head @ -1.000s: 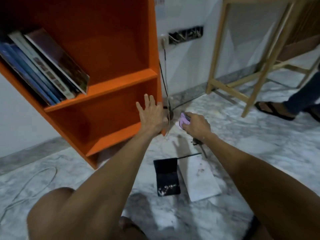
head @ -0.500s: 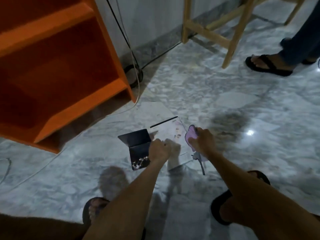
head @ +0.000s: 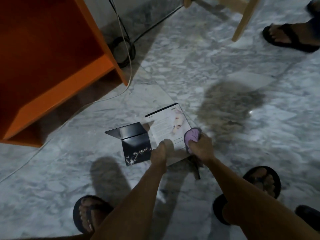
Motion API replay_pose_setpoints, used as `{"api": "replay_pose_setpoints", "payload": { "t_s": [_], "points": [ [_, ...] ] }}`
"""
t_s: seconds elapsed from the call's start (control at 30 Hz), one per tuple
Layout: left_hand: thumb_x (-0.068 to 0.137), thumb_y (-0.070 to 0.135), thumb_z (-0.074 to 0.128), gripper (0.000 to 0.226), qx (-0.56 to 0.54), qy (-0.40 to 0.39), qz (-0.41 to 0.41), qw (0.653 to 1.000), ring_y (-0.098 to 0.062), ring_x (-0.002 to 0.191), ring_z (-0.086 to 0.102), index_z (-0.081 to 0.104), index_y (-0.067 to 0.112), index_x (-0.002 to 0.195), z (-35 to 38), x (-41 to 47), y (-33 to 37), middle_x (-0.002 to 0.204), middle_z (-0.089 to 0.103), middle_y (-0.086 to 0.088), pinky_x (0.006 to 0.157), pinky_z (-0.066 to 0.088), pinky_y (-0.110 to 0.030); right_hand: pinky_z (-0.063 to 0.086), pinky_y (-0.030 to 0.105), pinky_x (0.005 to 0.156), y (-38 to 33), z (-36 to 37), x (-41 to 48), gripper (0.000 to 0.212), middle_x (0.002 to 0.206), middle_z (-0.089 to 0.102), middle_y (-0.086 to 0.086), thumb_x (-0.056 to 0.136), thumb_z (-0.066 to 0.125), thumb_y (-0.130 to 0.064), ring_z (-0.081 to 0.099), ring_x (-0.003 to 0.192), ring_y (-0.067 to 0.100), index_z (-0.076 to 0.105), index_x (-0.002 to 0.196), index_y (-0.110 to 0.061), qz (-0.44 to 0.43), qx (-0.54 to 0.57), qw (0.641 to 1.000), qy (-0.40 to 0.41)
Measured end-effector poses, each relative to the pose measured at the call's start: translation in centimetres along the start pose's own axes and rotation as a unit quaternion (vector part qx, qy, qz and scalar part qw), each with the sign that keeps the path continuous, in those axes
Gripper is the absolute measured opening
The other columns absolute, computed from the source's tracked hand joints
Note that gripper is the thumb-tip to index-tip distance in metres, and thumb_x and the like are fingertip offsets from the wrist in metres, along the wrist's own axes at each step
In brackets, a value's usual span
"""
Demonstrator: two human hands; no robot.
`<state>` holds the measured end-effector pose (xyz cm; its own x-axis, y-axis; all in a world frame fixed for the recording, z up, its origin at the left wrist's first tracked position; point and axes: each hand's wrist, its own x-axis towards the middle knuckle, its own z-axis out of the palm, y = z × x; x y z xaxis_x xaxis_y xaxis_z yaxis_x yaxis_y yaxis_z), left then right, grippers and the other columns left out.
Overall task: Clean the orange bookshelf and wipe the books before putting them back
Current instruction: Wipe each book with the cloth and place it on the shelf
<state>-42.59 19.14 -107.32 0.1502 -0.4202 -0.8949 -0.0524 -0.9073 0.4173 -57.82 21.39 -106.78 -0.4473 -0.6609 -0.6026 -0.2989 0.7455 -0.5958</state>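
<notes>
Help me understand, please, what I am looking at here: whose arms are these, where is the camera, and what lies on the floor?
The camera sits on a person's head, looking down at their own bare arms. On the marble floor lie two books: a white book and a black book with its cover propped open. The left hand rests on the white book's near edge. The right hand grips a purple cloth against that book. The orange bookshelf stands at the left. The sandalled foot at the top right is someone else's.

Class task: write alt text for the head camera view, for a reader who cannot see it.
A person bends over a white book on a marble floor, left hand on it, right hand holding a purple cloth. A black book and orange bookshelf lie left.
</notes>
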Motion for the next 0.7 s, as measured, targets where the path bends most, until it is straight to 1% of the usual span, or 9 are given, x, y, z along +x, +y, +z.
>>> {"api": "replay_pose_setpoints", "payload": {
  "t_s": [0.07,0.13,0.23,0.33,0.43,0.57,0.6,0.63,0.7],
  "points": [
    [0.080,0.060,0.056,0.072,-0.062,0.013,-0.008,0.998,-0.036,0.108,0.061,0.053,0.010,0.132,-0.1,0.8,-0.2,0.127,0.059,-0.014,0.087,0.054,-0.049,0.047,0.023,0.056,-0.1,-0.1,-0.1,0.008,0.066,0.062,0.002,0.077,0.064,-0.012,0.060,0.063,0.017,0.065,0.082,-0.005,0.009,0.022,1.000,0.005],
    [0.077,0.064,0.058,0.074,-0.105,0.017,-0.033,0.994,-0.033,0.095,0.064,0.053,0.012,0.130,-0.5,1.3,-0.5,0.123,0.061,-0.013,0.071,0.056,-0.042,0.053,0.033,0.070,0.5,0.0,0.4,0.011,0.079,0.067,0.009,0.080,0.064,-0.013,0.063,0.078,0.025,0.067,0.088,-0.007,0.003,0.046,0.999,0.010],
    [0.085,0.055,0.059,0.054,-0.116,-0.006,-0.039,0.992,-0.026,0.084,0.064,0.055,0.016,0.123,-1.2,1.5,-0.7,0.118,0.063,-0.012,0.056,0.050,-0.031,0.052,0.042,0.090,1.1,0.2,0.9,0.017,0.102,0.068,0.015,0.089,0.061,-0.014,0.063,0.097,0.029,0.068,0.104,-0.010,-0.004,0.089,0.996,0.009],
    [0.081,0.049,0.065,0.051,-0.101,-0.030,-0.027,0.994,-0.025,0.085,0.066,0.060,0.013,0.117,-2.3,2.0,-0.9,0.109,0.068,-0.010,0.060,0.051,-0.030,0.051,0.040,0.091,0.8,0.2,0.8,0.015,0.101,0.067,0.011,0.090,0.062,-0.016,0.061,0.094,0.026,0.067,0.104,-0.015,0.005,0.116,0.993,-0.009],
    [0.083,0.033,0.066,0.035,-0.018,-0.031,0.008,0.999,-0.017,0.075,0.059,0.062,0.012,0.111,-3.3,2.3,-0.6,0.092,0.066,-0.004,0.059,0.044,-0.025,0.052,0.045,0.095,0.4,0.2,0.7,0.027,0.108,0.067,0.011,0.089,0.067,-0.022,0.063,0.098,0.028,0.067,0.115,-0.012,0.023,0.149,0.988,-0.021],
    [0.089,0.016,0.064,0.036,-0.031,-0.110,0.053,0.992,-0.020,0.077,0.067,0.056,0.010,0.124,-3.8,1.2,1.0,0.104,0.072,-0.008,0.055,0.049,-0.027,0.051,0.044,0.097,-0.4,0.5,-0.1,0.040,0.118,0.066,0.010,0.089,0.069,-0.019,0.064,0.105,0.029,0.061,0.126,-0.008,0.062,0.243,0.967,-0.033],
    [0.090,0.012,0.064,0.037,-0.043,-0.127,0.068,0.989,-0.025,0.080,0.070,0.055,0.007,0.126,-3.9,0.5,1.8,0.107,0.072,-0.012,0.058,0.055,-0.033,0.051,0.042,0.097,-1.0,0.4,-0.5,0.041,0.119,0.065,0.011,0.088,0.069,-0.019,0.064,0.107,0.029,0.060,0.127,-0.008,0.064,0.253,0.965,-0.033],
    [0.091,0.009,0.064,0.037,-0.052,-0.142,0.083,0.985,-0.030,0.087,0.071,0.055,0.006,0.127,-4.0,0.1,2.5,0.110,0.071,-0.014,0.069,0.058,-0.043,0.051,0.042,0.097,-1.4,0.2,-0.7,0.044,0.122,0.065,0.012,0.088,0.069,-0.020,0.063,0.108,0.030,0.059,0.129,-0.007,0.066,0.259,0.963,-0.033],
    [0.090,0.006,0.064,0.038,-0.060,-0.161,0.115,0.978,-0.036,0.101,0.068,0.056,0.006,0.127,-4.4,-1.3,4.3,0.113,0.070,-0.016,0.085,0.055,-0.053,0.052,0.043,0.095,-2.9,-0.8,-1.8,0.038,0.121,0.065,0.016,0.089,0.068,-0.021,0.064,0.109,0.034,0.059,0.122,-0.006,0.056,0.255,0.964,-0.048]
  ]
}}
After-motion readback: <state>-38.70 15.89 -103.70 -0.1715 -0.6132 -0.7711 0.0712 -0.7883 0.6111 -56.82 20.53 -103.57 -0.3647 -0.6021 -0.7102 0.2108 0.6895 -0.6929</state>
